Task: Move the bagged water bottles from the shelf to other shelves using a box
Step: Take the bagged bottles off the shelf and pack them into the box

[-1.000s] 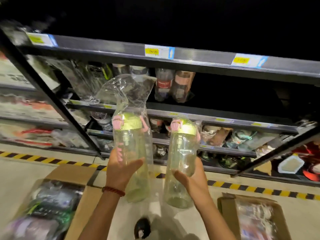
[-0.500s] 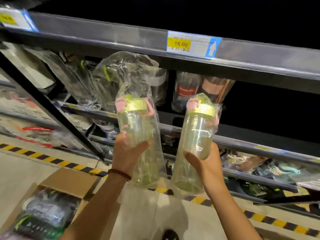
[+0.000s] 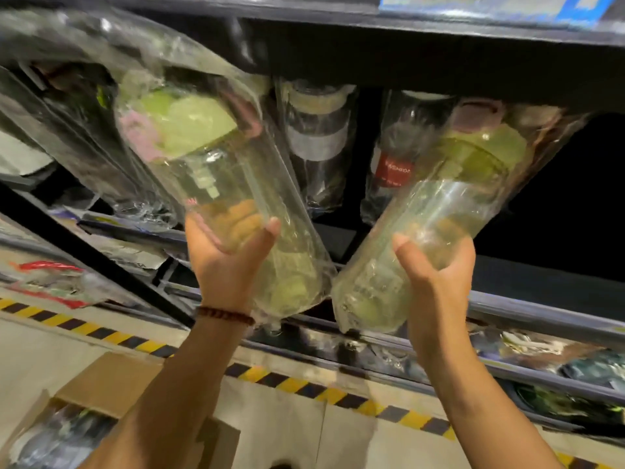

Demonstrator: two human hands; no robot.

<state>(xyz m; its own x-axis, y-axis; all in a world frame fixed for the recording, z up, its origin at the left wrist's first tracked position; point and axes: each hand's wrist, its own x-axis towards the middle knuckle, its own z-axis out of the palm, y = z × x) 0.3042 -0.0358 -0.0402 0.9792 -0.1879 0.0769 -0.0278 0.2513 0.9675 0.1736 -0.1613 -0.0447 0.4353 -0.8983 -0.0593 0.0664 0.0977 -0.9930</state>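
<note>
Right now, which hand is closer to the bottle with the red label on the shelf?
The right hand: it grips a bagged green-lidded bottle just below and in front of the red-labelled bottle. The left hand holds its own bagged bottle farther left.

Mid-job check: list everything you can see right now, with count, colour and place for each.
bagged bottle with green lid, left: one, clear with green and pink top, held up, top tilted toward the shelf
bagged bottle with green lid, right: one, clear with green top, held up, tilted right
other bagged bottles: several, clear, one with a red label, standing on the shelf behind
shelf rail: one, dark, across the top
price tag: one, blue-edged, on the rail
cardboard box: one, brown, on the floor lower left, bagged goods inside
hazard stripe: yellow and black, on the floor
left hand: grips the left bottle; bracelet on the wrist
right hand: grips the right bottle
</note>
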